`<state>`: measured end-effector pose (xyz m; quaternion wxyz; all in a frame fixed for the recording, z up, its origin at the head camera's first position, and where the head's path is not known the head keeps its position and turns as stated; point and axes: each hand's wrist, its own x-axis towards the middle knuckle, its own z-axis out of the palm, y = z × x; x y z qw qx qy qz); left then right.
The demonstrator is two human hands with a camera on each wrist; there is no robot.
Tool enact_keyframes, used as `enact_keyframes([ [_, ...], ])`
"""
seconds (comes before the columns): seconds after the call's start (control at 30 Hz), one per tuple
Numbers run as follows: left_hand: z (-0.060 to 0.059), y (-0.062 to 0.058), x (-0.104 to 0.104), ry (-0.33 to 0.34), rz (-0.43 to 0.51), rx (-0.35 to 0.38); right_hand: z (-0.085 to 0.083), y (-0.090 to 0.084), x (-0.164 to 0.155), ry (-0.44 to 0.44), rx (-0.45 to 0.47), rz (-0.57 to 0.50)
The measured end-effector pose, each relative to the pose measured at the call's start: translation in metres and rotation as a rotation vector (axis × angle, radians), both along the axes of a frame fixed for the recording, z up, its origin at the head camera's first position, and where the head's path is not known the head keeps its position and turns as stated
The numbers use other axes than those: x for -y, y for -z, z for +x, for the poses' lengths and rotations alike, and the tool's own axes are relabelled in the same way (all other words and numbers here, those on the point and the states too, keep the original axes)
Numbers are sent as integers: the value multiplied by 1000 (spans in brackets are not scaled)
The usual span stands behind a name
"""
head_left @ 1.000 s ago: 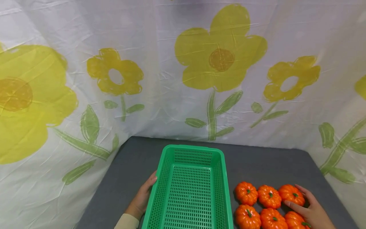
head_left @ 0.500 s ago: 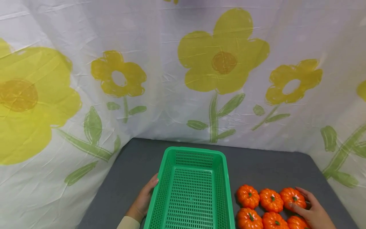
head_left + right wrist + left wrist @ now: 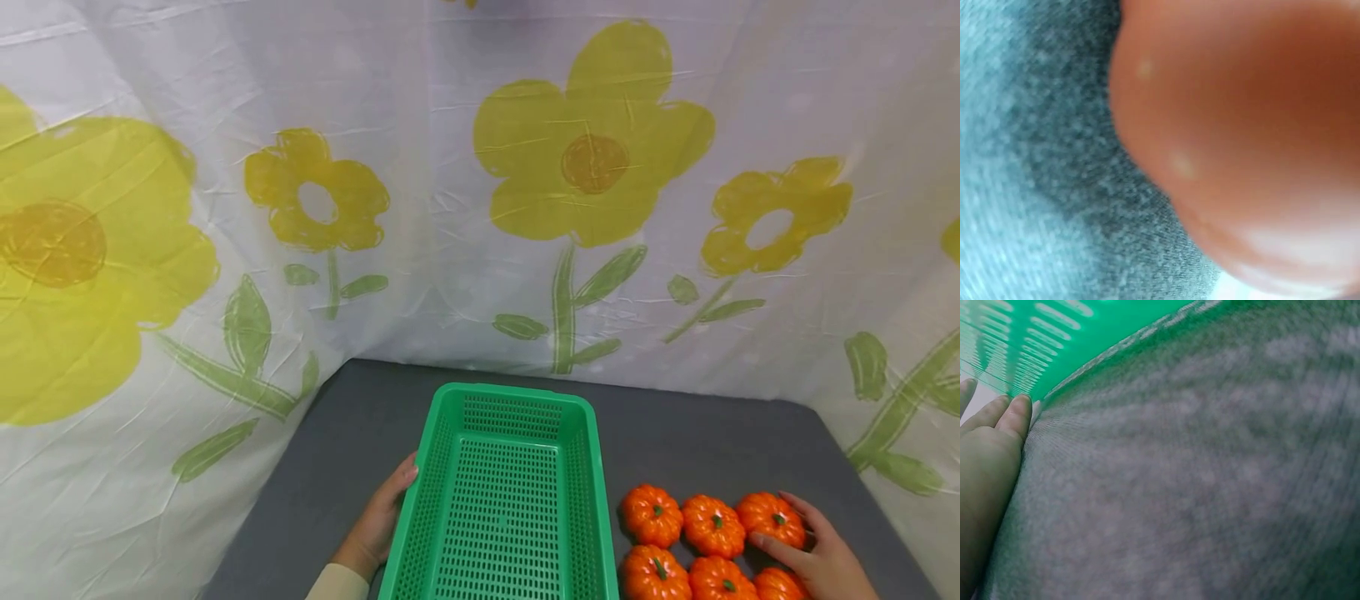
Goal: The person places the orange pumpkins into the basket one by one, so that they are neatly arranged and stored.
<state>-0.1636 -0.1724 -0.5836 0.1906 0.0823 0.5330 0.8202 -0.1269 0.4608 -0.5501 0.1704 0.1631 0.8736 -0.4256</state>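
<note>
A green plastic basket (image 3: 424, 500) with slotted walls sits empty on the grey table. My left hand (image 3: 384, 512) lies flat against its left wall with straight fingers; in the left wrist view the fingertips (image 3: 1013, 412) touch the basket's (image 3: 1054, 337) base. Several small orange pumpkins sit in two rows right of the basket. My right hand (image 3: 797, 533) curls round the far-right pumpkin (image 3: 768, 517) of the back row, thumb in front and fingers behind. The right wrist view is filled by a blurred orange pumpkin (image 3: 1241, 125).
A white curtain (image 3: 450, 208) printed with yellow flowers closes off the table at the back and both sides. Grey cloth (image 3: 675, 433) lies bare behind the pumpkins and left of the basket. Other pumpkins (image 3: 651, 515) stand close to the held one.
My right thumb has drawn in against the far-right pumpkin. The left hand and basket have stayed put. The head view has shifted slightly.
</note>
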Motion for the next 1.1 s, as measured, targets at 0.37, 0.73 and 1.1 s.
enact_keyframes([
  [0.37, 0, 3, 1, 12, 30, -9, -5, -17, -1, -73, -41, 11],
  [0.73, 0, 1, -1, -8, -2, -13, -2, -37, 16, -14, -83, 8],
  [1.1, 1, 0, -1, -10, -13, -24, 1, -62, 40, -30, -134, -47],
])
